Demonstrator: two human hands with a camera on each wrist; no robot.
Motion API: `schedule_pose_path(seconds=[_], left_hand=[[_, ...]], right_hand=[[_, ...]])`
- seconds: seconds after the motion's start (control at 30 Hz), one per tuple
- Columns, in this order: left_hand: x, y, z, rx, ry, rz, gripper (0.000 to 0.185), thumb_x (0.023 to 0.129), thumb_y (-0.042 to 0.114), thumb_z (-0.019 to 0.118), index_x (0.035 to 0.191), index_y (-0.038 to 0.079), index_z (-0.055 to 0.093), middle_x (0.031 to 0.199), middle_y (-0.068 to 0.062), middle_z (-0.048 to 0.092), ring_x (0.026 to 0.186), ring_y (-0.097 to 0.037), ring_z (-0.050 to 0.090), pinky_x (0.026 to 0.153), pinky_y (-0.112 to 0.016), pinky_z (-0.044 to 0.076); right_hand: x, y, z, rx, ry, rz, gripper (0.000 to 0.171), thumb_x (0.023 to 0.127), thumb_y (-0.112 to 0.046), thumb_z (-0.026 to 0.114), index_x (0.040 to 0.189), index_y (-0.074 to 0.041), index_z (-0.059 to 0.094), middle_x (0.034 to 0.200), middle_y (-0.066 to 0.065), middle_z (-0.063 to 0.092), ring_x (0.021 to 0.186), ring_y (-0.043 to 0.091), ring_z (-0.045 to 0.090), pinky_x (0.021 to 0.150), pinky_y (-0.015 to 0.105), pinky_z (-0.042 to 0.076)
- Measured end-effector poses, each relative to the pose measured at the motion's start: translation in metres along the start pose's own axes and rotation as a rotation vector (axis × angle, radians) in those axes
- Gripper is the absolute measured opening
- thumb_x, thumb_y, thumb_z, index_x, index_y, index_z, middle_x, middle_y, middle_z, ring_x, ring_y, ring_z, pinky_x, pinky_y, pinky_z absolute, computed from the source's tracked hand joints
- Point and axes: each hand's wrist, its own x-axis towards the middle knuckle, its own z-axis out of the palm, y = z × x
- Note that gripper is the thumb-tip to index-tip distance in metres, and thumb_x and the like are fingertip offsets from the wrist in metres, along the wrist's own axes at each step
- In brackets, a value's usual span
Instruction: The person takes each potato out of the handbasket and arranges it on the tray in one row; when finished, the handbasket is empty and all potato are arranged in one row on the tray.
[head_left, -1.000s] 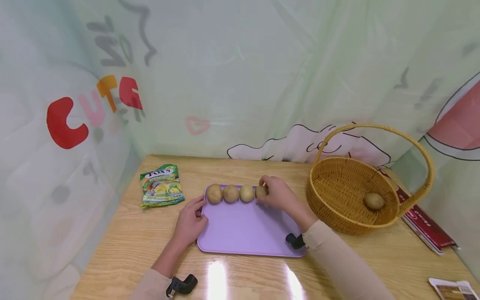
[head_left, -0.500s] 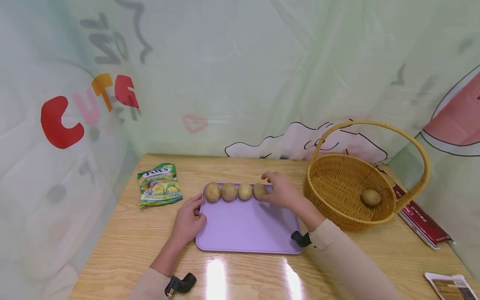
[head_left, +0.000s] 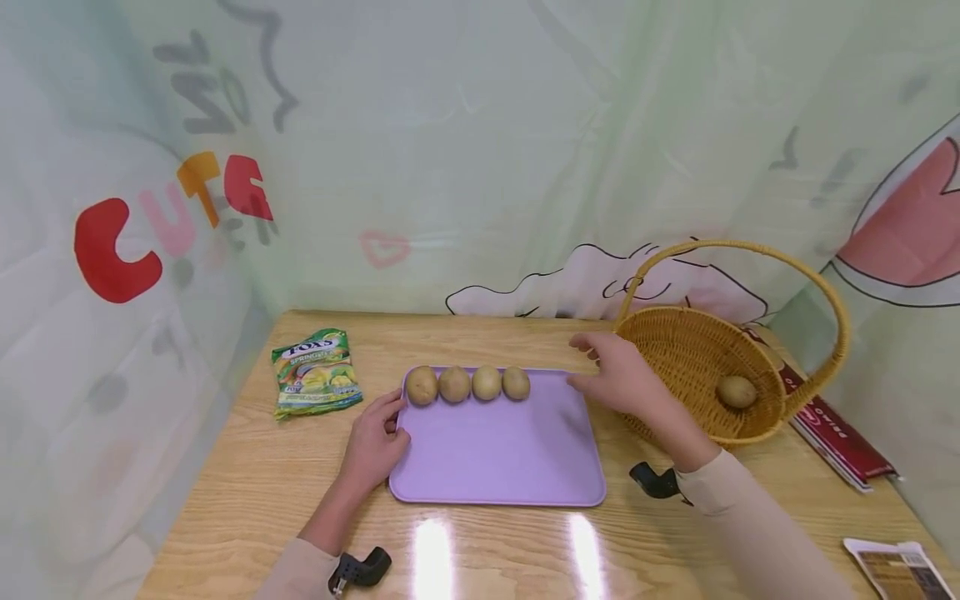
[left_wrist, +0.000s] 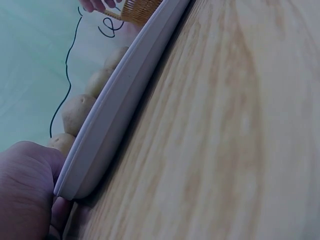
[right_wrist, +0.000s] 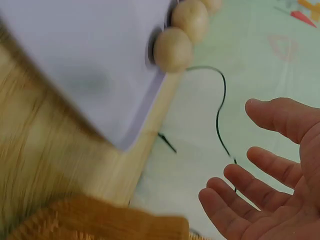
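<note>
on the wooden bench (head_left: 247, 492), the wicker basket (head_left: 678, 354) stands at my right with one potato (head_left: 736, 391) inside. the purple tray (head_left: 495, 454) lies in front of me, its left edge touched by my left hand (head_left: 372, 442), fingers loosely curled against the rim; from the pictures i cannot tell whether they grip it. my right hand (head_left: 621, 379) hovers between tray and basket, fingers spread and holding nothing. four potatoes (head_left: 468, 384) sit in a touching row along the tray's far edge. a green candy packet (head_left: 315, 371) lies to the tray's left, red booklets (head_left: 840, 437) beyond the basket.
</note>
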Motion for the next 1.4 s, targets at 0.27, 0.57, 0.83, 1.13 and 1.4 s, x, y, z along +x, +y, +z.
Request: schedule_pose_path(seconds=[0.27,0.57,0.83,1.13,1.4], left_hand=[[0.000,0.000,0.000,0.004,0.003,0.006,0.044,0.072,-0.009,0.061,0.116,-0.012,0.065,0.131,-0.020,0.057,0.101,-0.025,0.064,0.073,-0.026,0.056],[-0.002,0.000,0.000,-0.015,0.005,-0.005,0.045,0.072,-0.010,0.061,0.116,-0.012,0.064,0.132,-0.019,0.058,0.101,-0.025,0.064,0.073,-0.025,0.056],[-0.003,0.000,0.001,-0.015,-0.004,-0.020,0.046,0.072,-0.009,0.062,0.118,-0.011,0.064,0.133,-0.018,0.057,0.101,-0.024,0.064,0.075,-0.025,0.056],[-0.005,0.000,0.001,-0.017,-0.003,-0.006,0.046,0.071,-0.010,0.061,0.117,-0.013,0.064,0.131,-0.019,0.058,0.100,-0.025,0.065,0.074,-0.026,0.057],[-0.003,-0.001,0.001,-0.021,-0.005,-0.015,0.046,0.073,-0.010,0.060,0.118,-0.011,0.064,0.132,-0.018,0.057,0.100,-0.024,0.064,0.075,-0.028,0.057]], right_hand=[[-0.022,0.023,-0.030,0.008,0.025,0.088,0.056,0.083,-0.024,0.075,0.130,-0.002,0.055,0.132,0.023,0.052,0.122,0.044,0.046,0.096,0.061,0.040],[-0.043,0.065,-0.052,0.014,0.044,0.178,0.068,0.082,-0.036,0.076,0.136,-0.004,0.049,0.138,0.027,0.046,0.125,0.051,0.039,0.095,0.068,0.035],[-0.055,0.112,-0.058,-0.037,0.029,0.231,0.081,0.083,-0.045,0.073,0.140,0.004,0.043,0.139,0.033,0.042,0.121,0.056,0.039,0.091,0.071,0.036],[-0.068,0.149,-0.061,-0.140,-0.019,0.285,0.080,0.079,-0.033,0.077,0.133,0.015,0.043,0.127,0.041,0.047,0.109,0.059,0.046,0.086,0.069,0.040],[-0.068,0.169,-0.059,-0.117,-0.035,0.331,0.077,0.080,-0.030,0.076,0.131,0.017,0.042,0.124,0.043,0.047,0.105,0.056,0.049,0.082,0.067,0.044]])
